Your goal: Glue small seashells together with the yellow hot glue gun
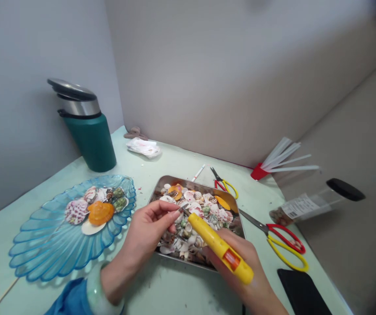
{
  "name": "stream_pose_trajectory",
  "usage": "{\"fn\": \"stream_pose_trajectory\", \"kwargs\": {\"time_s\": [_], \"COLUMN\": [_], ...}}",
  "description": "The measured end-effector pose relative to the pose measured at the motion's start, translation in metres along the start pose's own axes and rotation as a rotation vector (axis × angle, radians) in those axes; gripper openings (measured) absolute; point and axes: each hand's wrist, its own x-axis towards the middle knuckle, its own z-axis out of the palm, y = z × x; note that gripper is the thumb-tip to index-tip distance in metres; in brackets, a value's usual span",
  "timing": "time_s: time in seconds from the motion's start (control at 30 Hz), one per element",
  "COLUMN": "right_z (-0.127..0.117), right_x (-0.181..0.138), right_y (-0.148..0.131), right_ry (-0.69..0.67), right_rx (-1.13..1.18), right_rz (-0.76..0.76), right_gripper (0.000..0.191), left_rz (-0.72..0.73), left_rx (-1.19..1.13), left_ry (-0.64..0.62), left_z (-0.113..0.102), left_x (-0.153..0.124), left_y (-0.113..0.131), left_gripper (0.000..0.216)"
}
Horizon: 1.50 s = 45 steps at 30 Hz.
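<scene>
My right hand [243, 262] is wrapped round a yellow hot glue gun [212, 236], its dark nozzle pointing up and left. My left hand [150, 227] pinches something small at the fingertips, right by the nozzle; what it is I cannot make out. Both hands are over a metal tray [191, 262] filled with mixed seashells [196, 209]. Left of them lies a blue, shell-shaped clear plate [56, 256]. It bears a cluster of shells, among them an orange scallop shell [100, 213] and a purple-white scallop shell [76, 211].
A green bottle [92, 142] stands back left, near a white plastic packet [143, 148]. Scissors [268, 229] and smaller scissors [222, 180] lie right of and behind the tray. Glue sticks [282, 157] in a red cup, a clear jar [301, 208] and a black phone-like slab [301, 291] are rightward.
</scene>
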Motion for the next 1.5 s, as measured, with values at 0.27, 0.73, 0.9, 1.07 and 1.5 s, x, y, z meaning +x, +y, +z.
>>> {"fn": "stream_pose_trajectory", "kwargs": {"time_s": [0.27, 0.73, 0.9, 1.07, 1.5], "right_z": [0.0023, 0.0042, 0.0061, 0.0081, 0.0059], "right_x": [-0.0049, -0.0056, -0.0077, -0.0086, -0.0087], "right_y": [-0.0003, -0.0047, -0.0052, -0.0068, -0.0037], "right_ry": [0.126, 0.085, 0.105, 0.124, 0.088], "right_rx": [0.267, 0.231, 0.242, 0.260, 0.221], "right_rz": [0.148, 0.141, 0.210, 0.270, 0.234], "right_gripper": [0.015, 0.016, 0.016, 0.017, 0.013], "left_rz": [-0.019, -0.008, 0.064, 0.084, 0.090], "left_rx": [-0.020, -0.006, 0.061, 0.084, 0.076], "left_ry": [-0.034, -0.018, -0.004, -0.004, -0.008], "left_z": [-0.0045, -0.0025, -0.0010, -0.0009, -0.0012], "left_x": [0.0027, 0.0023, 0.0011, 0.0004, 0.0013], "left_y": [-0.0050, -0.0033, -0.0029, -0.0029, -0.0045], "left_gripper": [0.021, 0.020, 0.018, 0.017, 0.018]}}
